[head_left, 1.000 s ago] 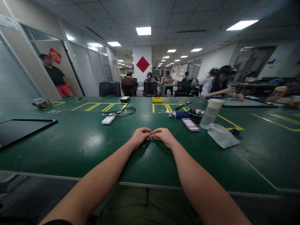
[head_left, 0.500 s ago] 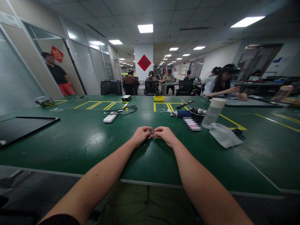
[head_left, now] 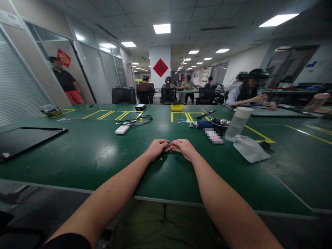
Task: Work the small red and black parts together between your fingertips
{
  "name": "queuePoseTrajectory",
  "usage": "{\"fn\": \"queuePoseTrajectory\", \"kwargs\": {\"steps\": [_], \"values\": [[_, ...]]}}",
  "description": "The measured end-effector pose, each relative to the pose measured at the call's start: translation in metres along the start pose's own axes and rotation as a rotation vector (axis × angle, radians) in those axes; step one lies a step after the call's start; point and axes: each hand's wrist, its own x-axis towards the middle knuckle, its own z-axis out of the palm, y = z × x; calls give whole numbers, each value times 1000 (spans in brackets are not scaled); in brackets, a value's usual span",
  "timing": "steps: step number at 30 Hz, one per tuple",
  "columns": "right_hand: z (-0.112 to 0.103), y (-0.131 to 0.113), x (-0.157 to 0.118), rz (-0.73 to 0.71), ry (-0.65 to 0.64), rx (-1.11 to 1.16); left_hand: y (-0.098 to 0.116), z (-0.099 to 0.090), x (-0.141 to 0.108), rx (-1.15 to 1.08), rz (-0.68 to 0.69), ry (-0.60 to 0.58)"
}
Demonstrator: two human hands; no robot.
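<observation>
Above the green table (head_left: pixel 109 173), my left hand (head_left: pixel 157 149) and my right hand (head_left: pixel 184 149) meet fingertip to fingertip. The fingers of the left are closed on a small dark piece (head_left: pixel 168 145), too small to name. Between the right thumb and fingers a bit of orange (head_left: pixel 172 145) shows; its kind cannot be made out. Whether the two small pieces touch is hidden by the fingers.
Ahead to the left lies a white power bank (head_left: pixel 122 129) with a black cable (head_left: pixel 145 119). On the right are a metal bowl (head_left: pixel 220 125), a translucent bottle (head_left: pixel 238 124) and a pale pouch (head_left: pixel 250 148). A black board (head_left: pixel 31 138) lies far left. A co-worker (head_left: pixel 249 93) sits at right.
My right fingertips have come closer to the left ones, and an orange bit now shows between them. The left hand has hardly moved. The view has shifted slightly.
</observation>
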Motion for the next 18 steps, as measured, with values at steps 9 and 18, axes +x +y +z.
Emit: {"fn": "queuePoseTrajectory", "kwargs": {"steps": [9,18], "values": [[0,-1,0,7,-3,4,-4,-2,2,18,19,-18],[0,0,1,7,-4,5,-2,-1,0,17,16,-20]]}}
